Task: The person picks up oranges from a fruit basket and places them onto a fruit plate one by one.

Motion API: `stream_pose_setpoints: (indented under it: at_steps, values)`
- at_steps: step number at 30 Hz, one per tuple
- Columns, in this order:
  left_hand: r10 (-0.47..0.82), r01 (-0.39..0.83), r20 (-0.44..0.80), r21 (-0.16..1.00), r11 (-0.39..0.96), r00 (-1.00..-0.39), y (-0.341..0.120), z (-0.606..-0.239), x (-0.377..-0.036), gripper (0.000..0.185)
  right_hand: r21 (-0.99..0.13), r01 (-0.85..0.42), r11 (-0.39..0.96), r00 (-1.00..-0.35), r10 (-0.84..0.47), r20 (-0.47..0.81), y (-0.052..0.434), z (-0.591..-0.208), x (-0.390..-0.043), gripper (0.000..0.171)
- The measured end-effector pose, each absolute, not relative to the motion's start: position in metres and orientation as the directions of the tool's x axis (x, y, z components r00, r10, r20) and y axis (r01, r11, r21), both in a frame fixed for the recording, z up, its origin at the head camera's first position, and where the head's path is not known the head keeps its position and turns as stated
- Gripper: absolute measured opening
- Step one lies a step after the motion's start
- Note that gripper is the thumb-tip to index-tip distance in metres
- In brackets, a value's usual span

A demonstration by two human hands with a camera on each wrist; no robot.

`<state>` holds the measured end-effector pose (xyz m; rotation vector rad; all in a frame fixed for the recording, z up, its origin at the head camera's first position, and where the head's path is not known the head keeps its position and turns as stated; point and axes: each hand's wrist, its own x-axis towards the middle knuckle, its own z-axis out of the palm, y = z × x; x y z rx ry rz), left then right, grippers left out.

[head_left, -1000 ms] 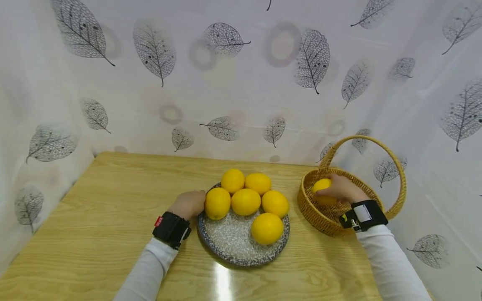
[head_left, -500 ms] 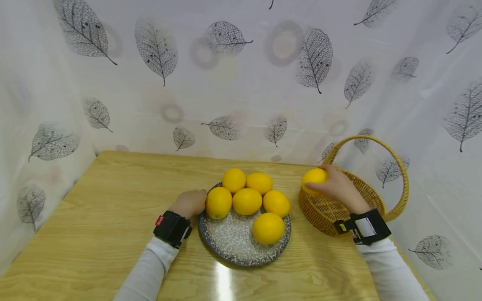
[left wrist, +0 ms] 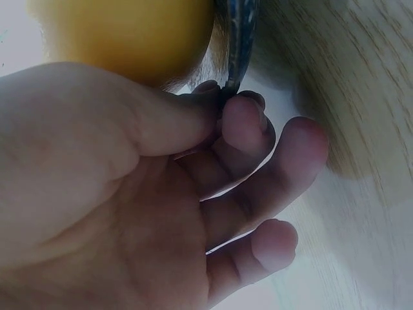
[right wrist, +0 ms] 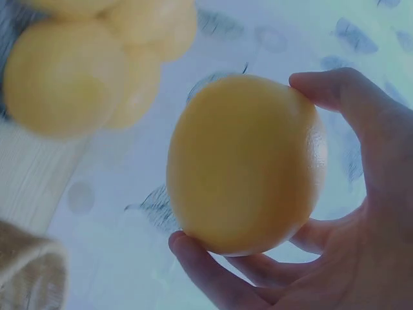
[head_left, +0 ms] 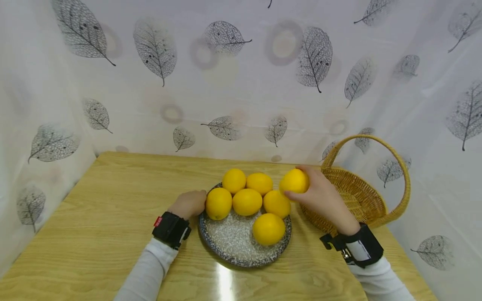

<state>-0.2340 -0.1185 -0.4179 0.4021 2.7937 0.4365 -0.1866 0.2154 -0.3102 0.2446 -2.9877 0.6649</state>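
My right hand (head_left: 320, 196) holds a smooth, roundish yellow fruit (head_left: 294, 181) between thumb and fingers, raised beside the plate's back right edge. In the right wrist view, the thumb and fingertips press on opposite sides of this yellow fruit (right wrist: 245, 165). A speckled grey plate (head_left: 233, 246) with a dark rim carries several similar yellow fruits (head_left: 246, 202), mostly grouped along its back and right. At its left side, my left hand (head_left: 189, 204) pinches the rim. Close up, the left wrist view has thumb and index finger gripping the plate's rim (left wrist: 240, 45), with a yellow fruit (left wrist: 129, 39) just behind the thumb.
A wicker basket (head_left: 354, 188) with a tall arched handle stands right of the plate, partly behind my right hand; no fruit shows in its visible part. The wooden table (head_left: 113, 200) meets a leaf-patterned curtain (head_left: 241, 92) at the back and sides.
My right hand has lifted the yellow fruit out of the basket and carried it left to the plate's back right edge. The left hand stays on the plate's rim.
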Motion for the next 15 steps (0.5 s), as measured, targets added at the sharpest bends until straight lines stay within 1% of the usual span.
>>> stream_pose_setpoints:
  at_steps: [3,10,15]
  values:
    - [0.317,0.231,-0.230,0.336,0.913,-0.920,-0.119,-0.417,-0.235,0.025,-0.407,-0.200,0.891,-0.979,-0.165,0.121,0.202,-0.310,-0.178,0.086]
    - [0.315,0.226,-0.247,0.330,0.916,-0.916,-0.118,-0.415,-0.235,0.029,-0.433,-0.288,0.854,-0.958,-0.258,0.127,0.170,-0.314,-0.160,0.083]
    - [0.317,0.228,-0.243,0.333,0.915,-0.917,-0.118,-0.416,-0.234,0.026,-0.407,-0.358,0.840,-0.933,-0.337,0.125,0.151,-0.322,-0.152,0.083]
